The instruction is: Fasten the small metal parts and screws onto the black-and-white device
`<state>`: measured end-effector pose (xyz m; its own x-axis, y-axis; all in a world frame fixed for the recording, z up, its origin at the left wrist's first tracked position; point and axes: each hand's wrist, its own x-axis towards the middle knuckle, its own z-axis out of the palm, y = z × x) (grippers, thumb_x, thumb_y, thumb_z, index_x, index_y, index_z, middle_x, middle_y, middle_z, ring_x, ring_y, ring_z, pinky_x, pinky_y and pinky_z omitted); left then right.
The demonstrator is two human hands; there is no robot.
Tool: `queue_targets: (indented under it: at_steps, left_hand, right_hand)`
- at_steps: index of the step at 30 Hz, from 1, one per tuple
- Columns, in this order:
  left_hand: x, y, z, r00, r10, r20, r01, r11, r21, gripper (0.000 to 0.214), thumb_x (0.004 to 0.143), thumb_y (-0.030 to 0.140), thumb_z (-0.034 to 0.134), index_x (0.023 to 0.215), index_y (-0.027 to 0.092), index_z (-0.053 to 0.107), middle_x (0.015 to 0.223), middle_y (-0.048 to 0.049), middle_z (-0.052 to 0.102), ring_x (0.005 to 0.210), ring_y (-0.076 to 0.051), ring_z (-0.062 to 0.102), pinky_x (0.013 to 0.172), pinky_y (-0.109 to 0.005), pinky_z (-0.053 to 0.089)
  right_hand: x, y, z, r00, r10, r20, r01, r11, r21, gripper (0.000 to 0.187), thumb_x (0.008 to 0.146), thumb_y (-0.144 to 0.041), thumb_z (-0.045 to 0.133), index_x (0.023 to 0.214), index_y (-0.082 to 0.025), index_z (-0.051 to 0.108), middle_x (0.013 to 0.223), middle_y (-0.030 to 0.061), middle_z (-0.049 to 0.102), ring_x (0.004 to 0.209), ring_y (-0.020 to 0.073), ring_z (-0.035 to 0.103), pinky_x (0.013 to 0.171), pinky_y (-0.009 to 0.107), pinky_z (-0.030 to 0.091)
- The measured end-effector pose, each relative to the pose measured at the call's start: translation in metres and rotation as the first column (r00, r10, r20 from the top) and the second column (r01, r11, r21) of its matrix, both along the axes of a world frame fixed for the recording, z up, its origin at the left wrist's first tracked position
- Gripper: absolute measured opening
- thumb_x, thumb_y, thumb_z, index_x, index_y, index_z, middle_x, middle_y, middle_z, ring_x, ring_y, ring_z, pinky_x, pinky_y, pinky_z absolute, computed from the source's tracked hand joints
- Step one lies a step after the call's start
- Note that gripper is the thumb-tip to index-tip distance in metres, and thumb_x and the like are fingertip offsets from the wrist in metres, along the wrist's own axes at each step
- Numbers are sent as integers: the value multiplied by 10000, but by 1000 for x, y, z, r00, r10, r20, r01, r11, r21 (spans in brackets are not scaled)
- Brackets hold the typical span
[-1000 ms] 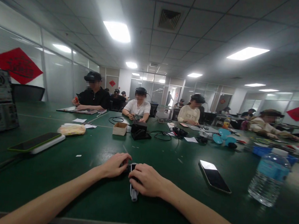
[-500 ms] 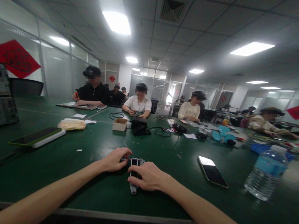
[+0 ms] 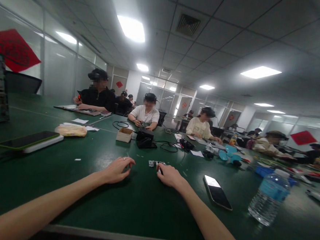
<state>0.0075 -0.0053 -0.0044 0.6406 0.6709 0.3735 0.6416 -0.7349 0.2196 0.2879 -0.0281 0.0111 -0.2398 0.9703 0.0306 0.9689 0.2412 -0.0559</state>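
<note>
My left hand (image 3: 119, 170) hovers at or just above the green table, fingers loosely curved and apart, with nothing in it. To its right, my right hand (image 3: 170, 176) is curled over a small grey device (image 3: 153, 163) with pale jointed parts. Most of the device is hidden under the fingers, and its exact kind does not show. Its left end sticks out beyond my fingertips. A gap of green tabletop (image 3: 141, 195) lies between my two hands.
Right of my right hand lie a phone (image 3: 217, 192) and a water bottle (image 3: 270, 197). Farther back are a small open box (image 3: 124, 135), a black device (image 3: 145, 138) with cables and a blue fan (image 3: 230, 154). At left, another phone (image 3: 29, 139) rests on a white slab. Several people sit opposite.
My right hand has moved right and away from me with the grey device, which has turned from lengthwise to roughly crosswise. My left hand has come away from it. The view has tilted.
</note>
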Motion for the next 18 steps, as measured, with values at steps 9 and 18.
queue_targets:
  at_steps: [9,18]
  left_hand:
    - [0,-1,-2,998,-23,-66,22,1000,-19,262,854,200,468,1097,187,566,958,-49,653,878,-206,612,815,-328,432]
    - [-1,1,-4,996,-28,-80,27,1000,-16,243,853,218,460,1059,188,586,915,-42,671,838,-198,617,802,-318,429]
  right_hand:
    - [94,39,-11,886,-445,130,445,895,33,391,884,-173,407,1253,-223,525,1204,168,579,1122,316,543,829,413,427]
    - [125,71,-25,876,-468,113,437,872,219,444,899,-186,405,1342,-168,433,1362,186,384,1249,311,361,967,423,324]
